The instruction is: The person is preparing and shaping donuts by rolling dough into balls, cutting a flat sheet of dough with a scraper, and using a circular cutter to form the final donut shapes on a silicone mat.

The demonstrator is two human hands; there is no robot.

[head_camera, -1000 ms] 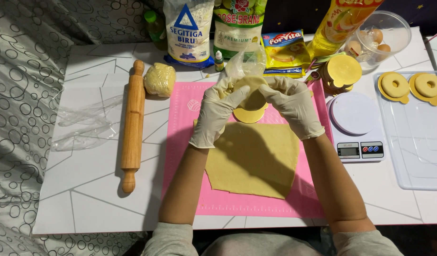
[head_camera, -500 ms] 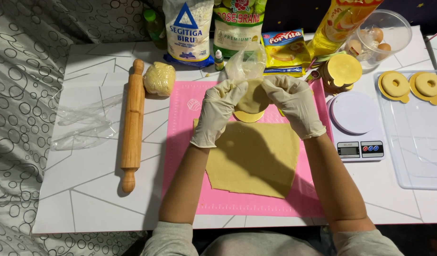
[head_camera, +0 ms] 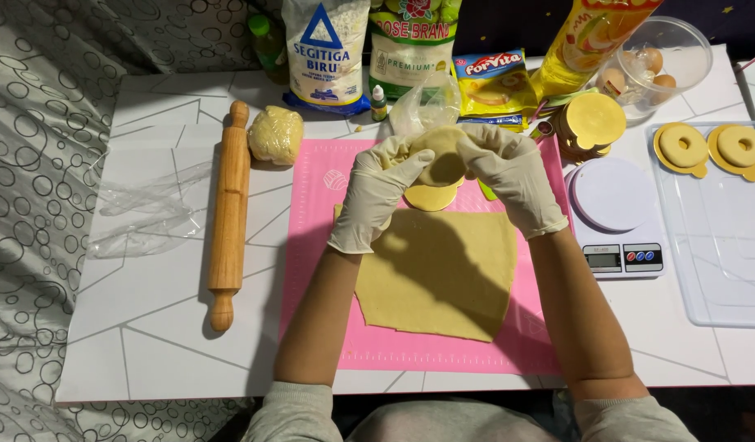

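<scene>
Both my hands wear pale latex gloves. My left hand (head_camera: 376,195) and my right hand (head_camera: 513,176) together hold a round disc of yellow dough (head_camera: 440,155), lifted above the far end of a pink silicone mat (head_camera: 320,237). Just below the disc a small round gold board (head_camera: 429,197) lies on the mat. A rolled-out sheet of yellow dough (head_camera: 443,270) covers the middle of the mat, under my forearms.
A wooden rolling pin (head_camera: 228,214) and a wrapped dough ball (head_camera: 274,134) lie left of the mat, with clear plastic film (head_camera: 140,213) beyond. A kitchen scale (head_camera: 615,217), gold boards stack (head_camera: 592,123), tray (head_camera: 721,245) with ring-shaped dough pieces (head_camera: 682,147), egg tub (head_camera: 656,61) and ingredient bags stand right and behind.
My hands have lifted the dough disc up off the gold board, which now shows beneath it. The fingers have closed further round the disc's edge.
</scene>
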